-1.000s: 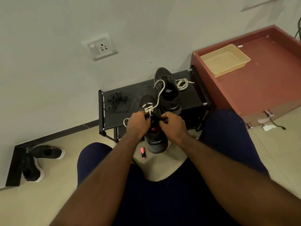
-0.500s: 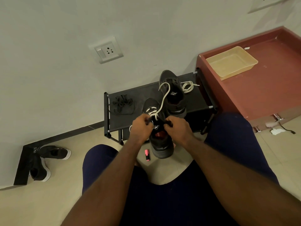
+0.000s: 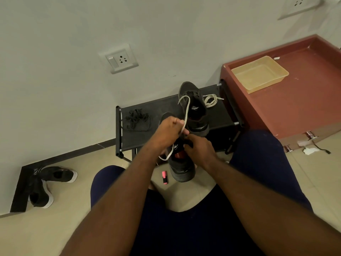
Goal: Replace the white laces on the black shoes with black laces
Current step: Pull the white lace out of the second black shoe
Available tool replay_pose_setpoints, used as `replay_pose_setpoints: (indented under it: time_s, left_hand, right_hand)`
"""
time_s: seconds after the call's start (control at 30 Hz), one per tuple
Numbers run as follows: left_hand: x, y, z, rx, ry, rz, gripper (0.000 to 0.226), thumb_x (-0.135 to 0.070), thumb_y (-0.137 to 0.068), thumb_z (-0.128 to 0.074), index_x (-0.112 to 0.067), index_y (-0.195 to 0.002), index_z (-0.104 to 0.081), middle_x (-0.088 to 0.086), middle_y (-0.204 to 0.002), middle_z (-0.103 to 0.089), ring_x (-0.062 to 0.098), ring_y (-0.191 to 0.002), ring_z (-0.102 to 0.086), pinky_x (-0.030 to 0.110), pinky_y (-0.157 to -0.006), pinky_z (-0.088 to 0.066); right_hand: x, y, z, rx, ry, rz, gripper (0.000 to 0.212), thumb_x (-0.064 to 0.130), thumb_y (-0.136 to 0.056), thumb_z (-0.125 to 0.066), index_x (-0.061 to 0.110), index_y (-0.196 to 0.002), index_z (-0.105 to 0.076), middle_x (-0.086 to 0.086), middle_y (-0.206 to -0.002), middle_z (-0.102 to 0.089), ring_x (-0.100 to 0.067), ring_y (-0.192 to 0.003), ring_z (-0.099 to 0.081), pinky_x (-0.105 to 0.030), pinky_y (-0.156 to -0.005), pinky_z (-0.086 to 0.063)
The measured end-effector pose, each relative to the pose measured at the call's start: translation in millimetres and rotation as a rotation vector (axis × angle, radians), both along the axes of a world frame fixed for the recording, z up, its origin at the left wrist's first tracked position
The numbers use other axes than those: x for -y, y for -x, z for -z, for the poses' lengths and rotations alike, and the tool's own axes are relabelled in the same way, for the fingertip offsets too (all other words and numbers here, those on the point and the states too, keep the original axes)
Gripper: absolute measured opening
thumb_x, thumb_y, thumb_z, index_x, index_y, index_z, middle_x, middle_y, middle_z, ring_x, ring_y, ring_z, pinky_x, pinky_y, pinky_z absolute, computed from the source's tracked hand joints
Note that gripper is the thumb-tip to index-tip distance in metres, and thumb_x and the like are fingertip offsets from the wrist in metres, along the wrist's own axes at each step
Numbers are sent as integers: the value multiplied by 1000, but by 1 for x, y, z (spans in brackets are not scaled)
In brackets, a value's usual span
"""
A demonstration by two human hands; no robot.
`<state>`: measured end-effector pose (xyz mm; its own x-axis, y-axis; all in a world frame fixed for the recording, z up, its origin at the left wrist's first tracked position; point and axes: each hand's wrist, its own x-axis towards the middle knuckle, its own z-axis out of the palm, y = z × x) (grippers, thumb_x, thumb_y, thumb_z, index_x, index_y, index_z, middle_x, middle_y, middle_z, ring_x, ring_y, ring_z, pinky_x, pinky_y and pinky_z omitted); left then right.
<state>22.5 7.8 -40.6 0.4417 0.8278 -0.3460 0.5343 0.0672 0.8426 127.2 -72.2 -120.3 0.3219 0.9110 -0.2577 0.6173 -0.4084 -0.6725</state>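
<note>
The left hand (image 3: 168, 133) pinches the white lace (image 3: 187, 109), the right hand (image 3: 201, 151) grips the shoe (image 3: 181, 169); a hard tug could jam the lace.

The held shoe (image 3: 181, 169) sits under the fingers (image 3: 177, 123) of the left hand (image 3: 168, 133) and the right hand (image 3: 200, 150), which grips it, in front of the rack (image 3: 217, 115). From the left fingers' pinch a lace (image 3: 186, 111) runs back over the second shoe (image 3: 195, 108), which stands on the rack behind them. A coiled lace (image 3: 211, 100) lies behind and right of the fingers, tangled laces (image 3: 137, 120) to their left. Nearer than the fingers, on the floor, lies what is probably a marker (image 3: 164, 177).
</note>
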Motion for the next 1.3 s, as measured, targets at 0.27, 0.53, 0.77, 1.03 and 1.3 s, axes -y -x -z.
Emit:
replay_pose_setpoints:
  time_s: [0.27,0.53,0.77,1.03,1.3]
  left_hand:
    - [-4,-2,-119,419,78,239,34,-37,-104,-38,-11,-98,-59,5,-51,-54,16,-38,-46,39,-64,-51]
    - [-32,15,-63,-737,-135,403,19,-11,-101,-49,-10,-109,-65,6,-76,-73,15,-56,-69,27,-58,-56]
    - [-27,8,28,-768,-473,439,28,-9,-92,-53,-22,-111,-70,8,-108,-67,31,-99,-64,41,-84,-55]
    - [-40,-2,43,-923,-583,618,27,-7,-88,-56,-21,-108,-68,8,-110,-64,31,-98,-64,41,-81,-55]
    - [-45,24,59,-389,-293,-3,10,-11,-93,-49,-13,-94,-59,11,-90,-68,25,-77,-65,43,-71,-58]
  right_hand:
    - [-1,1,0,12,4,1,24,31,-95,-60,19,-115,-64,-9,-110,-71,-34,-106,-65,-38,-89,-52]
    - [-1,2,0,-11,-2,22,22,31,-93,-60,21,-112,-65,-4,-105,-72,-29,-101,-65,-36,-86,-52]
    - [2,4,-4,11,-1,9,21,30,-94,-58,23,-112,-66,-3,-106,-72,-28,-101,-66,-39,-85,-55]
    - [3,7,-5,33,37,6,16,28,-93,-55,23,-106,-64,-4,-99,-70,-30,-94,-65,-42,-81,-56]
    - [0,5,-8,20,12,2,16,31,-94,-56,24,-105,-64,-5,-100,-71,-31,-95,-64,-42,-83,-55]
